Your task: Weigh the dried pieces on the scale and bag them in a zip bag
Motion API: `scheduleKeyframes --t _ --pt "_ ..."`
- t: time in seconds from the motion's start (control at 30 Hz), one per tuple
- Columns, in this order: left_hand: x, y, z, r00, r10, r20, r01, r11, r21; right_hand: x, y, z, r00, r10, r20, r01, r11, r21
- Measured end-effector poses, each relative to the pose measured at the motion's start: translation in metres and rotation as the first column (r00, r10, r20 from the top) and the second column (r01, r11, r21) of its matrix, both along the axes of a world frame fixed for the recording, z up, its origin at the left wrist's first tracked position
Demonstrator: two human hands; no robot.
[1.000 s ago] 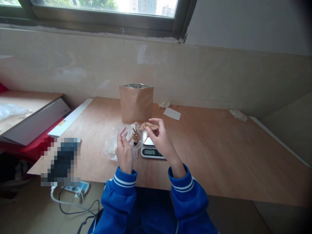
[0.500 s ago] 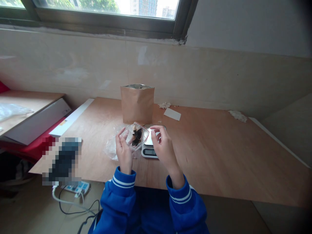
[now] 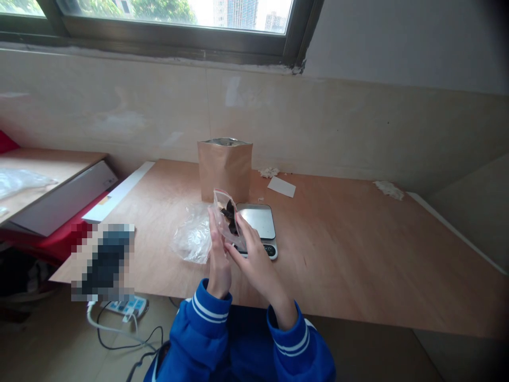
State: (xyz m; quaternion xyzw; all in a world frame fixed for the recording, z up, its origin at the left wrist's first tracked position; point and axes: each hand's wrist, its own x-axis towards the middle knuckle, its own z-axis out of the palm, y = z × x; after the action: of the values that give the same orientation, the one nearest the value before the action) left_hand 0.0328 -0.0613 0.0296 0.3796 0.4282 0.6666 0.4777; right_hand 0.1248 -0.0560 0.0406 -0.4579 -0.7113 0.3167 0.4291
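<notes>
Between my two hands is a small clear zip bag (image 3: 225,227) with a red strip at its mouth, tilted upright. Dark, curled dried pieces (image 3: 229,214) and something pale lie inside it. My left hand (image 3: 218,257) presses along the bag's left side, fingers pointing up. From the right, my right hand (image 3: 254,262) grips the bag's other side, its thumb low near the bottom. Just behind and right of the bag sits a kitchen scale (image 3: 258,220) with a bare metal plate; my right hand partly hides its display.
A brown kraft pouch (image 3: 225,172) stands with its mouth parted behind the scale. Crumpled clear plastic (image 3: 193,236) lies to the left, and a white card (image 3: 282,187) at the back. A pixelated dark object (image 3: 105,260) rests near the left edge, above a power strip (image 3: 129,306).
My right hand has moved left from over the scale and taken hold of the zip bag. The bag has turned more upright, and my left hand has shifted slightly right.
</notes>
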Motion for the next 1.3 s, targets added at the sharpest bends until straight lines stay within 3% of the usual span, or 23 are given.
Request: scheduleKeyframes --t 0.17,0.3,0.4,0.47,0.6,0.77,0.87,0.97,1.07,1.17,1.3 --pt "0.002 -0.007 0.000 0.993 -0.102 -0.053 0.103 0.994 0.029 0.015 -0.003 0.005 0.993 -0.080 -0.087 0.084 0.996 0.037" --pt "-0.003 -0.001 -0.004 0.978 0.139 -0.156 -0.136 0.990 0.025 0.033 -0.004 0.013 0.969 -0.210 -0.131 0.212 0.977 0.003" --pt "-0.017 0.012 -0.012 0.899 0.280 -0.338 -0.282 0.958 0.044 0.047 -0.002 0.017 0.972 -0.177 -0.155 0.180 0.984 0.005" --pt "-0.028 0.020 -0.016 0.903 0.204 -0.377 -0.199 0.979 0.053 0.055 -0.001 0.017 0.977 -0.122 -0.172 0.120 0.993 -0.021" --pt "-0.038 0.030 -0.021 0.935 -0.098 -0.339 0.117 0.993 0.034 0.065 0.001 0.013 0.978 -0.064 -0.197 0.043 0.993 -0.108" --pt "-0.036 0.030 -0.028 0.900 -0.014 -0.436 0.063 0.993 0.097 0.079 0.004 0.011 0.994 -0.080 -0.072 0.067 0.985 -0.161" --pt "-0.038 0.031 -0.030 0.859 -0.054 -0.509 0.126 0.986 0.106 0.091 0.007 0.012 0.994 -0.061 0.094 0.075 0.984 -0.159" --pt "-0.040 0.033 -0.030 0.850 -0.083 -0.521 0.166 0.980 0.114 0.099 0.009 0.011 0.985 -0.112 0.133 0.134 0.975 -0.175" --pt "-0.038 0.034 -0.033 0.865 -0.074 -0.496 0.145 0.984 0.107 0.101 0.010 0.002 0.980 -0.195 0.047 0.200 0.953 -0.226" --pt "-0.032 0.034 -0.041 0.904 -0.066 -0.422 0.091 0.995 0.038 0.097 0.011 -0.016 0.955 -0.246 -0.168 0.184 0.931 -0.315" --pt "-0.026 0.033 -0.053 0.957 -0.064 -0.284 0.050 0.997 -0.056 0.092 0.009 -0.046 0.824 -0.331 -0.459 0.116 0.893 -0.435"
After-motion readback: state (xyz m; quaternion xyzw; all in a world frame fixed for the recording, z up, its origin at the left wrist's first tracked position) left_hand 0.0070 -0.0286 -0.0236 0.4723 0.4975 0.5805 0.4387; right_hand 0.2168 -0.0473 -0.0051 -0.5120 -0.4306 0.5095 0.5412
